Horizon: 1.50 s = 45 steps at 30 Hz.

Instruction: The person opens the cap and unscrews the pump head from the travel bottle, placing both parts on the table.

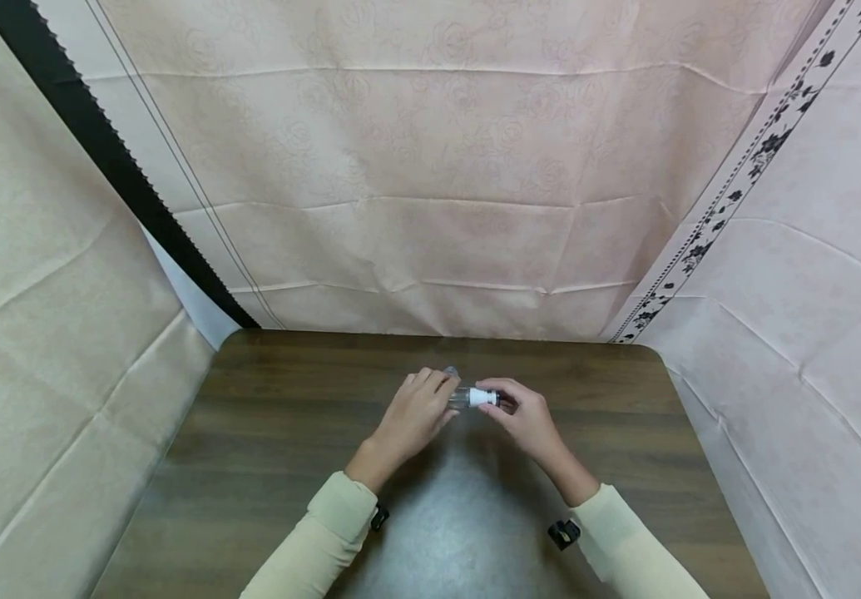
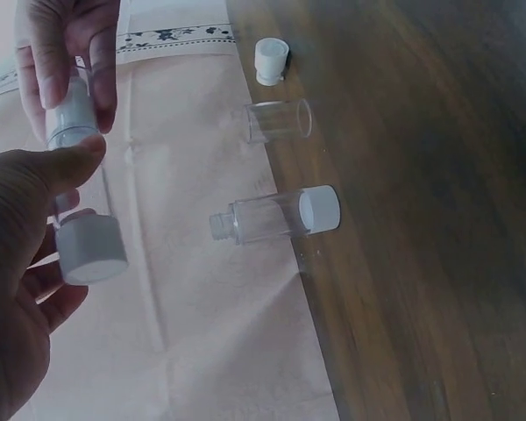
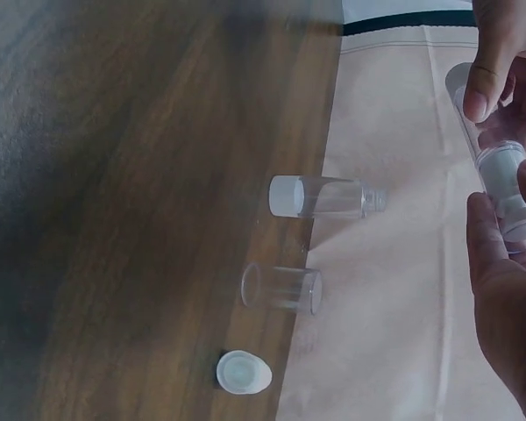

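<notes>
Both hands hold one clear bottle with white ends (image 1: 482, 398) over the far part of the table. My left hand (image 1: 415, 409) grips its clear body, thumb across it in the left wrist view, with the white end cap (image 2: 92, 252) sticking out beyond the fingers. My right hand (image 1: 529, 418) pinches the opposite end, around the white collar (image 3: 501, 171). Beyond the hands, a second clear bottle (image 2: 267, 217) appears to stand upright on its white base, its neck bare. Beside it are a clear open-ended cover (image 3: 282, 288) and a small white pump head (image 3: 243, 373).
The brown wooden table (image 1: 250, 466) has rounded far corners. A pale cloth (image 1: 437, 166) hangs behind its far edge, with more cloth (image 1: 797, 291) at the sides. A black wrist camera (image 1: 565, 533) sits at the right sleeve.
</notes>
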Available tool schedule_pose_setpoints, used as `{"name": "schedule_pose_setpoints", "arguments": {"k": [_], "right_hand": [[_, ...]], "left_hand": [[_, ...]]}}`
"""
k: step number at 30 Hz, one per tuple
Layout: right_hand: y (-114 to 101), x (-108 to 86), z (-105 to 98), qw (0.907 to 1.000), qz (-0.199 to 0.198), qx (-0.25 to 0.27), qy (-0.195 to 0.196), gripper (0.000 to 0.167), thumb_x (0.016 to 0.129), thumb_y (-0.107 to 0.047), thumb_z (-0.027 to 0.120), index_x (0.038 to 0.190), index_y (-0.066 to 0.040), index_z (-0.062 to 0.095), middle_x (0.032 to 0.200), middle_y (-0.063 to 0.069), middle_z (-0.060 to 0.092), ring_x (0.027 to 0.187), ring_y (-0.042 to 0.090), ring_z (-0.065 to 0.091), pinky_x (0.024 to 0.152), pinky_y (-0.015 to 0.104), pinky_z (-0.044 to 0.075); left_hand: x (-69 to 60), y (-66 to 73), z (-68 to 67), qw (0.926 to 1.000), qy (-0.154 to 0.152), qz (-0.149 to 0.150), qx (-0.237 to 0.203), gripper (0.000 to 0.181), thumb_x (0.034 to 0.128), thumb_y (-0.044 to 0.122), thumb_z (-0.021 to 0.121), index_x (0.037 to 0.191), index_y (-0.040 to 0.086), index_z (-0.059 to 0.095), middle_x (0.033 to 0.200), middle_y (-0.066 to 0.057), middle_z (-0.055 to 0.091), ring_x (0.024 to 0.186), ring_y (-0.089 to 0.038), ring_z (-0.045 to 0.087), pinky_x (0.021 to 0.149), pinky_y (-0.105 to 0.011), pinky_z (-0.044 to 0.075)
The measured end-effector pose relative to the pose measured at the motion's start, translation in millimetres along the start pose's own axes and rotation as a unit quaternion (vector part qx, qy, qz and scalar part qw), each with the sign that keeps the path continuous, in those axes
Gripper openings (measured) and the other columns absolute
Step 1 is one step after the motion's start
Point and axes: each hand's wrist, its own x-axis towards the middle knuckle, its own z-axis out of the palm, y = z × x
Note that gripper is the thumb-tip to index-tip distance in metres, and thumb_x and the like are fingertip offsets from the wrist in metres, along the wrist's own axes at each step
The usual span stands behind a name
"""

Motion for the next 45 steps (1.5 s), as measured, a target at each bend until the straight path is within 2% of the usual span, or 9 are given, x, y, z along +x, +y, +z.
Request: {"name": "schedule_pose_setpoints", "arguments": {"k": [9, 13, 16, 20, 24, 27, 34, 37, 45], "right_hand": [[0.9, -6.0, 2.4, 0.9999, -0.007, 0.004, 0.015, 0.032, 0.088, -0.001, 0.079, 0.119, -0.005, 0.074, 0.122, 0.016, 0.073, 0.105, 0.028, 0.069, 0.083, 0.016, 0.057], [-23.9, -10.0, -2.7, 0.9997, -0.018, -0.003, 0.017, 0.03, 0.087, 0.003, 0.078, 0.117, 0.002, 0.073, 0.12, 0.021, 0.072, 0.105, 0.031, 0.07, 0.082, 0.015, 0.056], [-40.2, -12.8, -6.6, 0.9996, -0.023, -0.003, 0.017, 0.029, 0.088, 0.004, 0.078, 0.116, 0.003, 0.073, 0.12, 0.021, 0.072, 0.105, 0.031, 0.07, 0.083, 0.02, 0.059], [-41.3, -13.9, -8.0, 0.9997, -0.016, -0.006, 0.018, 0.029, 0.088, 0.002, 0.078, 0.117, 0.002, 0.074, 0.122, 0.019, 0.073, 0.107, 0.031, 0.07, 0.084, 0.029, 0.061], [-41.2, -14.1, -9.0, 0.9997, -0.016, -0.011, 0.018, 0.03, 0.086, 0.002, 0.08, 0.116, 0.002, 0.074, 0.121, 0.019, 0.073, 0.106, 0.031, 0.071, 0.084, 0.028, 0.061], [-40.0, -13.4, -9.7, 0.9996, -0.02, -0.01, 0.018, 0.03, 0.086, 0.003, 0.08, 0.115, 0.002, 0.074, 0.12, 0.018, 0.074, 0.106, 0.031, 0.071, 0.084, 0.029, 0.061], [-36.0, -13.2, -11.2, 0.9996, -0.025, 0.001, 0.01, 0.03, 0.086, 0.003, 0.079, 0.116, 0.003, 0.075, 0.119, 0.019, 0.074, 0.108, 0.032, 0.07, 0.086, 0.045, 0.061], [-35.4, -13.5, -12.0, 0.9995, -0.028, 0.009, 0.007, 0.03, 0.086, 0.004, 0.079, 0.116, 0.003, 0.075, 0.12, 0.019, 0.074, 0.108, 0.032, 0.07, 0.086, 0.048, 0.06], [-33.3, -13.4, -13.4, 0.9988, -0.041, 0.028, -0.001, 0.03, 0.087, 0.004, 0.078, 0.116, 0.004, 0.074, 0.119, 0.02, 0.074, 0.106, 0.024, 0.071, 0.084, 0.02, 0.058]], "left_hand": [[-4.0, 2.3, 2.4, 0.9987, 0.039, 0.029, -0.013, 0.044, 0.0868, 0.025, 0.085, 0.123, 0.005, 0.07, 0.116, -0.008, 0.073, 0.1, -0.021, 0.068, 0.082, -0.033, 0.057], [-4.4, 3.5, 1.4, 0.9988, 0.036, 0.029, -0.015, 0.043, 0.0889, 0.025, 0.083, 0.124, 0.003, 0.071, 0.118, -0.01, 0.073, 0.102, -0.022, 0.068, 0.085, -0.034, 0.058], [-3.7, 4.7, 1.2, 0.9989, 0.035, 0.029, -0.011, 0.042, 0.0893, 0.024, 0.083, 0.123, 0.002, 0.071, 0.117, -0.011, 0.073, 0.101, -0.021, 0.069, 0.084, -0.033, 0.059], [-3.0, 6.3, 2.1, 0.9986, 0.043, 0.03, -0.008, 0.04, 0.0876, 0.022, 0.085, 0.121, 0.003, 0.073, 0.114, -0.009, 0.074, 0.097, -0.019, 0.069, 0.08, -0.031, 0.059], [-3.2, 7.8, 2.7, 0.9983, 0.048, 0.025, -0.024, 0.036, 0.0886, 0.019, 0.083, 0.12, 0.004, 0.074, 0.112, -0.007, 0.075, 0.095, -0.019, 0.069, 0.078, -0.03, 0.058], [-3.7, 7.5, 3.9, 0.9977, 0.051, 0.02, -0.038, 0.035, 0.0892, 0.018, 0.083, 0.12, 0.005, 0.074, 0.112, -0.006, 0.076, 0.096, -0.018, 0.07, 0.079, -0.031, 0.057], [-4.4, 6.4, 6.4, 0.9959, 0.067, 0.017, -0.058, 0.035, 0.0871, 0.018, 0.084, 0.12, 0.007, 0.075, 0.112, -0.006, 0.076, 0.098, -0.019, 0.071, 0.084, -0.033, 0.058], [-4.4, 6.5, 5.7, 0.995, 0.071, 0.019, -0.068, 0.036, 0.0863, 0.017, 0.085, 0.119, 0.006, 0.076, 0.113, -0.006, 0.076, 0.098, -0.019, 0.071, 0.085, -0.034, 0.058], [-5.7, 6.1, 3.2, 0.9944, 0.062, 0.01, -0.085, 0.038, 0.0858, 0.017, 0.085, 0.122, 0.009, 0.076, 0.114, -0.005, 0.075, 0.101, -0.018, 0.071, 0.088, -0.034, 0.058]]}}
